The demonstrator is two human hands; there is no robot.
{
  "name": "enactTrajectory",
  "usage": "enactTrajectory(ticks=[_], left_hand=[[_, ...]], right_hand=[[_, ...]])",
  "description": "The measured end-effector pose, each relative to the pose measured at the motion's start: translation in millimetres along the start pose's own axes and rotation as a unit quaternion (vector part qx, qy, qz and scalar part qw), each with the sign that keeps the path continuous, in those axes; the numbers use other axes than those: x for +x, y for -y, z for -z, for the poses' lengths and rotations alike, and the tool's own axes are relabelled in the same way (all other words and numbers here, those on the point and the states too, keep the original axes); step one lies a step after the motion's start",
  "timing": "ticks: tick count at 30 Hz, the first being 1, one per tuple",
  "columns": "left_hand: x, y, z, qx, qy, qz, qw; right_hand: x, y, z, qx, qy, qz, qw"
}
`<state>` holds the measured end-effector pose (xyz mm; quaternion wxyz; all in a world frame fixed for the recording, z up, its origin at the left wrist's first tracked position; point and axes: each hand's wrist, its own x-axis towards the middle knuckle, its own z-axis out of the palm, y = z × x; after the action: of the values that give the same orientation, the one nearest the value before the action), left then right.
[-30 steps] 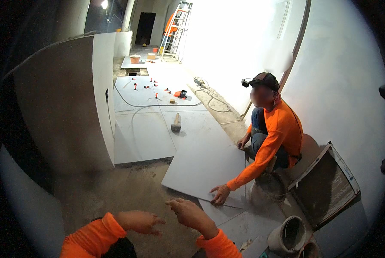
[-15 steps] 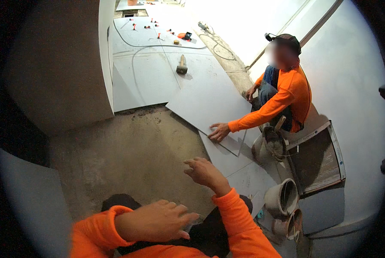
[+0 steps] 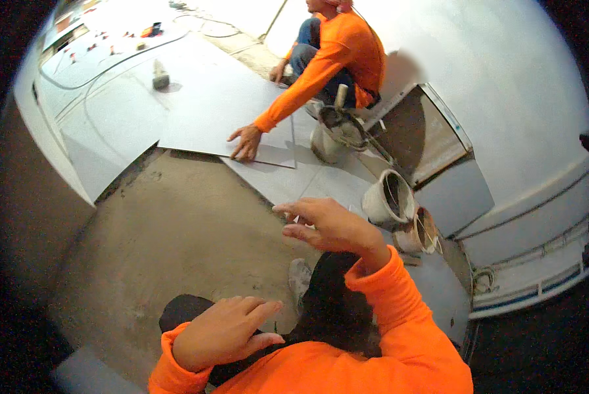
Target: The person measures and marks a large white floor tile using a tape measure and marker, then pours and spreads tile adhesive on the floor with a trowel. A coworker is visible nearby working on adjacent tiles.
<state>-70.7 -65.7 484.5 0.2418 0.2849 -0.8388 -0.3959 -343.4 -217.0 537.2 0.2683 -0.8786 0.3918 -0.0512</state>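
Tile [image 3: 209, 121] — co-worker's hand [image 3: 246, 141] on it, buckets [image 3: 376, 202] near — lies beyond left hand [image 3: 225, 331] and right hand [image 3: 337, 226], fingers apart.

Left fingers [image 3: 266, 310] and right fingers [image 3: 305, 208] hover while a co-worker [image 3: 351, 56] touches tile [image 3: 219, 118]

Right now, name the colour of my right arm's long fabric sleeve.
The long fabric sleeve is bright orange, best seen in the head view.

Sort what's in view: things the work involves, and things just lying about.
Apparently in the work:
large, flat white tile, co-worker's orange-sleeved hand at its edge
bare brown floor, before the empty left hand and right hand

Lying about, untouched:
dark-headed mallet with pale handle
round, pale grey bucket
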Motion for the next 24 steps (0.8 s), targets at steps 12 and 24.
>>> enactTrajectory(ticks=[12,24], left_hand=[[31,22,-34,0.014,-0.072,0.103,0.992],[106,94,-92,-0.07,-0.148,0.381,0.91]], right_hand=[[15,-221,-2,-0.052,0.045,-0.194,0.979],[-19,-485,24,-0.043,-0.229,-0.46,0.857]])
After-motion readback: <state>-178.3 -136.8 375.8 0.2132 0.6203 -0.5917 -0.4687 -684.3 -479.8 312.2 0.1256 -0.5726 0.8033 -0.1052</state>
